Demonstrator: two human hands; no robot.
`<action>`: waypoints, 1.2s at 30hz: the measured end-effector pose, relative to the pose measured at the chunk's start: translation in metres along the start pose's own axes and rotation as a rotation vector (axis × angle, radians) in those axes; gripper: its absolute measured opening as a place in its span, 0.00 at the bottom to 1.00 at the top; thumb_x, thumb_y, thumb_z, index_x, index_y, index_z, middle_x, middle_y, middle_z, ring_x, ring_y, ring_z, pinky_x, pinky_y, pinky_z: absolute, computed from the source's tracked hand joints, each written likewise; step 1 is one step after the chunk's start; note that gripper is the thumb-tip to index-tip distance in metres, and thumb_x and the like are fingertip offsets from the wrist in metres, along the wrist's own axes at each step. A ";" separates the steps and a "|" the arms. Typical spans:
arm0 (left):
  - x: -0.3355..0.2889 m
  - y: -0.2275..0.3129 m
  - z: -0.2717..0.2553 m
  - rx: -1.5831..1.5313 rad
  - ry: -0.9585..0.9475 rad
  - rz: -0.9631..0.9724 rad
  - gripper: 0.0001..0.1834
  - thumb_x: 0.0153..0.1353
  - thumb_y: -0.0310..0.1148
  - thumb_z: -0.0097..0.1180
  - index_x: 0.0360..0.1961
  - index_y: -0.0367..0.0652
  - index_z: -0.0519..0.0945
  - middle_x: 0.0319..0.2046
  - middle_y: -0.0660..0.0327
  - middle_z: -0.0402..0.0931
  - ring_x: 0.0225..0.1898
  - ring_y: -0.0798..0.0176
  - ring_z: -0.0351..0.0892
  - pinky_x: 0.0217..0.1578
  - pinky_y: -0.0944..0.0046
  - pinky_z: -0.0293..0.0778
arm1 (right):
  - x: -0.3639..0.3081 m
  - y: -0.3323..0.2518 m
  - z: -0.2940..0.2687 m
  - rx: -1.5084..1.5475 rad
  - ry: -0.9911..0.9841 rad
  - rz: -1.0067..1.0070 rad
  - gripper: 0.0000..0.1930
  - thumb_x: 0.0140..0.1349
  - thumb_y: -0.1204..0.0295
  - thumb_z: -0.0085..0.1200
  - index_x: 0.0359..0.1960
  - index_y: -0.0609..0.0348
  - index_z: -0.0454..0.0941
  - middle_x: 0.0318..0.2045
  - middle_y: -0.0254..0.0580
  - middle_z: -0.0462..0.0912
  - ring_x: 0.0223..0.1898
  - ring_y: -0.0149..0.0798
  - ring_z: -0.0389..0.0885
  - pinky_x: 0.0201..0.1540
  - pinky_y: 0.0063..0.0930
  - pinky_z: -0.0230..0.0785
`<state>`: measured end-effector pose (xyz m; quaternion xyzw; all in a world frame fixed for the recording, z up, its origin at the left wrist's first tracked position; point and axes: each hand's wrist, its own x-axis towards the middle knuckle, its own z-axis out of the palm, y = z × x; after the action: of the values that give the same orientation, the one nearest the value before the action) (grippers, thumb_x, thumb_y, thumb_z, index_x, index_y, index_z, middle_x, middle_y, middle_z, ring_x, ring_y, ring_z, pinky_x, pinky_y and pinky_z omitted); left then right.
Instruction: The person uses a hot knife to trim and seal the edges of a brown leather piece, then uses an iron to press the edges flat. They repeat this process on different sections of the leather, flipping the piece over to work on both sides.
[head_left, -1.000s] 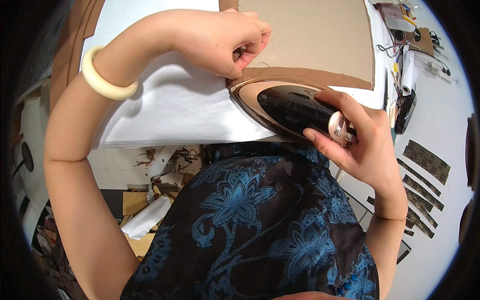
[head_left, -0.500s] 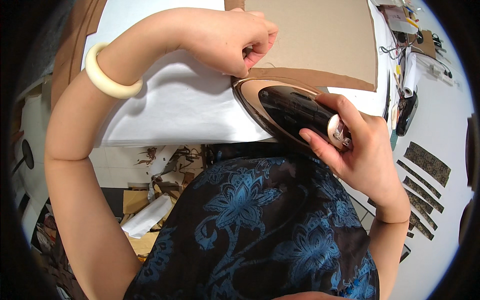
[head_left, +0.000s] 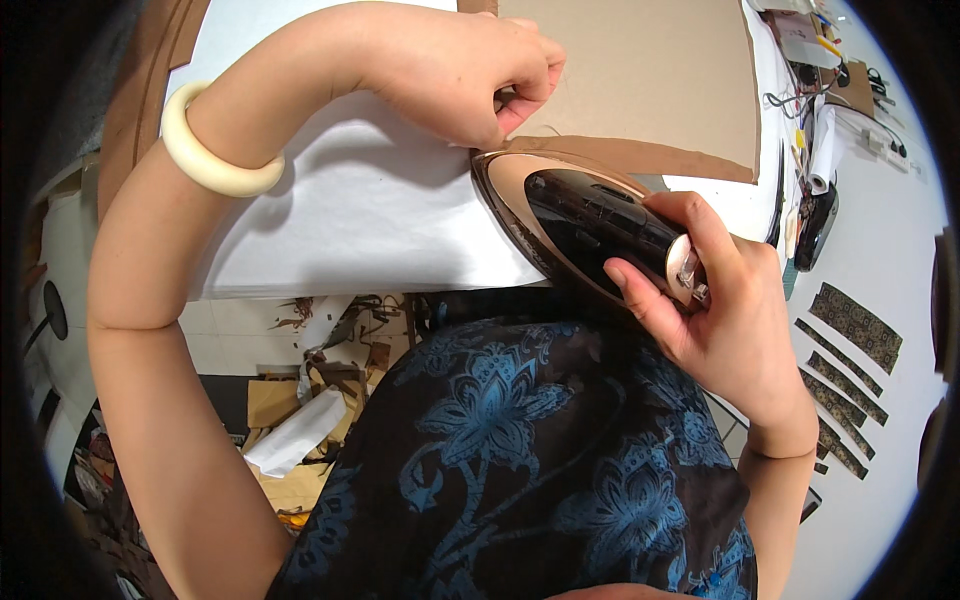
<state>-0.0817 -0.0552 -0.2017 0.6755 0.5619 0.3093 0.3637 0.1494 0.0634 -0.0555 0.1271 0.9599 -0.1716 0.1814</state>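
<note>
My right hand (head_left: 735, 300) is closed around the handle of a clothes iron (head_left: 585, 230), dark glossy with a rose-gold rim. Its pointed tip faces left and away from me, on the edge of a brown fabric strip (head_left: 680, 158). That strip runs along the near border of a beige panel (head_left: 640, 70). Just beyond the iron's tip, my left hand (head_left: 480, 85) has its fingers curled down, pinching the fabric edge; the fingertips are partly hidden. White cloth (head_left: 370, 230) covers the table under all this. A cream bangle (head_left: 215, 160) circles my left forearm.
Several patterned dark strips (head_left: 853, 325) lie on a pale surface at the right. Beyond them are cables, a white paper roll (head_left: 820, 150) and small tools. Brown material (head_left: 150, 110) lies along the far left edge. Scraps and a cardboard box (head_left: 270, 400) sit below the table.
The iron and my right hand have shifted slightly to the right. My left hand has also moved a little to the right, its fingers still curled.
</note>
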 end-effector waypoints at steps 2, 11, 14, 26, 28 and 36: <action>0.003 0.000 -0.004 -0.014 -0.030 -0.008 0.07 0.57 0.20 0.58 0.27 0.36 0.71 0.39 0.58 0.69 0.39 0.59 0.71 0.39 0.63 0.72 | 0.001 0.000 -0.001 0.000 -0.004 0.010 0.20 0.63 0.71 0.73 0.52 0.66 0.79 0.32 0.54 0.88 0.31 0.49 0.90 0.39 0.33 0.81; 0.009 0.000 -0.002 -0.074 -0.036 -0.130 0.09 0.60 0.23 0.62 0.28 0.37 0.73 0.40 0.58 0.69 0.37 0.61 0.72 0.37 0.62 0.72 | 0.002 0.003 -0.002 -0.005 -0.004 -0.001 0.21 0.63 0.71 0.74 0.52 0.67 0.79 0.33 0.55 0.88 0.31 0.52 0.90 0.38 0.34 0.80; 0.004 -0.004 0.005 0.023 0.063 -0.007 0.12 0.61 0.24 0.64 0.26 0.37 0.72 0.41 0.58 0.70 0.37 0.61 0.73 0.36 0.61 0.72 | -0.003 0.003 -0.002 -0.007 -0.011 0.001 0.21 0.62 0.71 0.74 0.51 0.67 0.79 0.33 0.56 0.87 0.32 0.54 0.90 0.38 0.34 0.80; 0.002 -0.006 0.005 0.102 0.063 0.091 0.13 0.63 0.25 0.63 0.27 0.38 0.71 0.41 0.60 0.70 0.42 0.58 0.70 0.51 0.59 0.69 | -0.003 0.007 -0.002 -0.022 -0.005 -0.053 0.22 0.61 0.71 0.75 0.51 0.69 0.78 0.32 0.56 0.86 0.31 0.57 0.88 0.36 0.37 0.80; 0.004 -0.011 0.006 0.091 0.075 0.108 0.12 0.64 0.26 0.63 0.27 0.38 0.71 0.41 0.60 0.70 0.42 0.58 0.70 0.51 0.59 0.69 | 0.001 0.008 -0.004 -0.024 -0.009 -0.046 0.22 0.61 0.71 0.75 0.50 0.68 0.78 0.32 0.56 0.86 0.30 0.57 0.88 0.36 0.37 0.80; 0.006 -0.006 0.000 -0.068 0.033 -0.096 0.08 0.72 0.27 0.57 0.35 0.39 0.72 0.39 0.60 0.69 0.38 0.59 0.70 0.44 0.60 0.72 | 0.009 0.009 -0.008 -0.054 -0.019 -0.082 0.22 0.60 0.70 0.76 0.50 0.67 0.79 0.32 0.55 0.86 0.31 0.57 0.88 0.36 0.38 0.80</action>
<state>-0.0839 -0.0485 -0.2071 0.6297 0.5888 0.3216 0.3916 0.1412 0.0762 -0.0546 0.0811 0.9668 -0.1541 0.1869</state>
